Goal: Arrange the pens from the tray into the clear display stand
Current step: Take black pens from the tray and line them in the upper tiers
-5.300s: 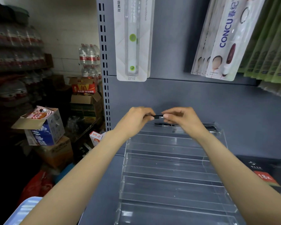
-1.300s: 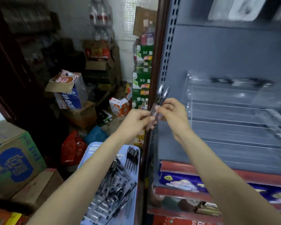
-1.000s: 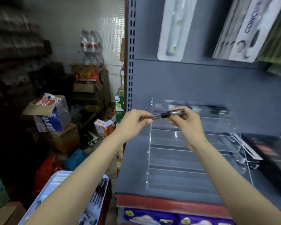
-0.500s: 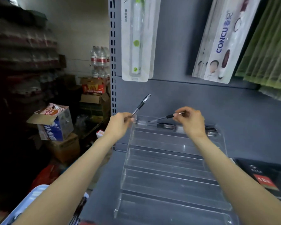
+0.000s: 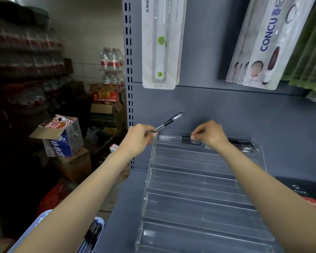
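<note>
Head view: clear stand (image 5: 199, 201) sits on the grey shelf (image 5: 120, 207), its back tier against the grey back panel (image 5: 226, 110). Stand's front tiers lie bare w/ open room above them; a black box (image 5: 299, 189) is just right of the stand. Left hand (image 5: 139, 138) at the stand's back-left corner pinches a pen (image 5: 169, 122), long axis tilted, far end pointing up and right, away from the stand. Right hand (image 5: 209, 133) is over the back tier, fingertips pinching a second pen (image 5: 188, 138) lying lengthwise along that tier, left-right. More pens (image 5: 244, 145) lie in the tier's right end. Tray (image 5: 42, 221) w/ pens sits below-left of the stand, off the shelf edge.
</note>
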`<state>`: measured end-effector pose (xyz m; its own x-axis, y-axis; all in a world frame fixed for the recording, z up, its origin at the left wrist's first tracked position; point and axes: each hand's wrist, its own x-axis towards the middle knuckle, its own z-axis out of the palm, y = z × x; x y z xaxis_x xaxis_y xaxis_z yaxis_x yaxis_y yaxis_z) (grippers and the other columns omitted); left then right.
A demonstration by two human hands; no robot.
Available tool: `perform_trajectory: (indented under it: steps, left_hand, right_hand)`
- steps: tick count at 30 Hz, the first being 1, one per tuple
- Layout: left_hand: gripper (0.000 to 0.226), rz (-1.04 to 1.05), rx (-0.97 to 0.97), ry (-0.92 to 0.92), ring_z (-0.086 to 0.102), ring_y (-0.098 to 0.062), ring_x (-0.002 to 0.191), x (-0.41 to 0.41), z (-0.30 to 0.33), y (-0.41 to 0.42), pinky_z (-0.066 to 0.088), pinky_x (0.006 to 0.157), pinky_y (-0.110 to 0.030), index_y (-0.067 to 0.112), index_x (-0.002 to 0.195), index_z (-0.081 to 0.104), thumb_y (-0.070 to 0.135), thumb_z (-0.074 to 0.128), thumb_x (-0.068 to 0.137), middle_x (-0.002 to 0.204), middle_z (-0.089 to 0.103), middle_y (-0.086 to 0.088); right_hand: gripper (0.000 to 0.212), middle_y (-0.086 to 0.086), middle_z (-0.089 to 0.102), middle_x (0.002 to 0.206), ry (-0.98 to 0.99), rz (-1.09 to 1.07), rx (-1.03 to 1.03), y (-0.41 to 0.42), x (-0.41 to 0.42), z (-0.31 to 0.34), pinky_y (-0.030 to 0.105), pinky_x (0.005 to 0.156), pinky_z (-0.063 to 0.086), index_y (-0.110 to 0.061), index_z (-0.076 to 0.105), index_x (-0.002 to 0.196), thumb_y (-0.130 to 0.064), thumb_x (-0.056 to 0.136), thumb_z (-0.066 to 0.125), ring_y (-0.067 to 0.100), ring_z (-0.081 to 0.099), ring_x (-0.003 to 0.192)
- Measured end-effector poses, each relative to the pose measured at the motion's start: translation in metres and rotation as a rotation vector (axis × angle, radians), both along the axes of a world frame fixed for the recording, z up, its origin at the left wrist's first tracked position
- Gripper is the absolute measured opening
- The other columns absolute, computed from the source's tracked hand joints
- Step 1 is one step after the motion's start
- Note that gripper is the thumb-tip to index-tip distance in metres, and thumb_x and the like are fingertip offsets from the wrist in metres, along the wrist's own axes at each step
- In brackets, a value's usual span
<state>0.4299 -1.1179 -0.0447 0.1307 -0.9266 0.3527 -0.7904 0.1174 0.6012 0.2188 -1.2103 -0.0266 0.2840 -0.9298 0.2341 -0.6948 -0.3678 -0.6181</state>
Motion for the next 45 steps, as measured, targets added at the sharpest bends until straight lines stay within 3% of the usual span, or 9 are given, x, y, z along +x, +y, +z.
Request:
perform_trajectory:
  steps: [6,9,14,18,22,25,29,36,45]
  left_hand:
    - [0.017,0.023,0.009,-0.050,0.068,-0.017,0.080,0.000,-0.001,-0.002,0.051,0.079,-0.030,0.011,0.096,0.067,0.019,0.053,0.095,0.083,0.070,-0.011]
    - [0.017,0.045,-0.022,-0.119,0.066,-0.027,0.081,0.000,-0.002,-0.002,0.054,0.078,-0.041,0.013,0.092,0.066,0.020,0.051,0.095,0.082,0.069,-0.012]
    - [0.020,0.058,-0.082,-0.285,0.063,-0.033,0.087,-0.010,0.004,-0.001,0.054,0.074,-0.043,0.015,0.103,0.066,0.022,0.050,0.095,0.092,0.069,-0.011]
    - [0.022,-0.015,-0.095,-0.213,0.063,-0.028,0.097,-0.023,0.006,-0.007,0.053,0.082,-0.042,0.017,0.112,0.065,0.023,0.053,0.095,0.101,0.069,-0.008]
    - [0.051,0.166,-0.075,-0.036,0.055,-0.027,0.118,-0.019,0.002,-0.010,0.047,0.097,-0.040,0.010,0.135,0.045,0.023,0.063,0.089,0.129,0.057,-0.010]
    - [0.046,0.136,0.148,0.070,0.055,-0.028,0.117,-0.008,-0.006,-0.014,0.045,0.100,-0.036,0.004,0.126,0.056,0.024,0.067,0.086,0.123,0.062,-0.013]
    - [0.039,0.032,0.204,0.360,0.061,-0.015,0.096,-0.003,-0.012,-0.009,0.045,0.100,-0.035,0.007,0.121,0.061,0.020,0.067,0.085,0.119,0.064,-0.009]
    - [0.040,0.066,0.205,0.379,0.062,-0.018,0.099,-0.004,-0.015,-0.011,0.046,0.102,-0.040,0.009,0.123,0.060,0.021,0.065,0.086,0.120,0.064,-0.008]
    - [0.042,0.083,0.206,0.382,0.063,-0.019,0.103,-0.005,-0.017,-0.012,0.045,0.103,-0.040,0.009,0.127,0.057,0.022,0.064,0.087,0.124,0.062,-0.010]
  right_hand:
    - [0.015,0.011,0.071,0.098,0.039,0.023,0.049,-0.005,0.001,-0.003,0.021,0.075,0.045,-0.005,0.073,0.095,-0.006,0.080,0.071,0.023,0.065,0.097]
    - [0.020,0.008,0.070,0.102,-0.242,0.089,0.054,0.000,-0.002,-0.007,0.021,0.085,0.048,-0.010,0.070,0.100,-0.005,0.081,0.069,0.019,0.065,0.099]
    - [0.032,-0.001,0.065,0.093,-0.508,0.307,0.096,0.023,-0.010,0.001,0.011,0.074,0.053,-0.017,0.063,0.112,-0.005,0.082,0.068,0.004,0.066,0.080]
    - [0.018,0.004,0.065,0.079,-0.555,0.285,0.036,0.025,-0.008,0.004,0.009,0.067,0.051,0.001,0.068,0.100,0.003,0.083,0.063,0.000,0.066,0.063]
    - [0.015,0.005,0.067,0.081,-0.584,0.187,-0.012,0.019,-0.021,0.001,0.013,0.074,0.053,-0.009,0.070,0.091,0.002,0.083,0.064,0.004,0.067,0.065]
    - [0.021,0.002,0.069,0.083,-0.462,0.099,-0.056,0.010,-0.029,-0.006,0.025,0.086,0.051,-0.024,0.069,0.081,-0.003,0.083,0.066,0.018,0.069,0.080]
    - [0.014,0.000,0.066,0.077,-0.238,0.048,-0.155,0.009,-0.027,-0.007,0.007,0.068,0.042,-0.016,0.073,0.090,-0.006,0.085,0.064,0.004,0.063,0.071]
    - [0.015,0.001,0.068,0.090,0.025,0.109,-0.078,0.001,-0.011,-0.002,0.012,0.064,0.037,-0.011,0.074,0.096,-0.010,0.087,0.063,0.010,0.059,0.089]
    - [0.015,0.002,0.070,0.096,0.068,0.087,-0.022,-0.001,-0.006,-0.009,0.017,0.081,0.037,-0.010,0.073,0.095,-0.012,0.089,0.060,0.013,0.059,0.093]
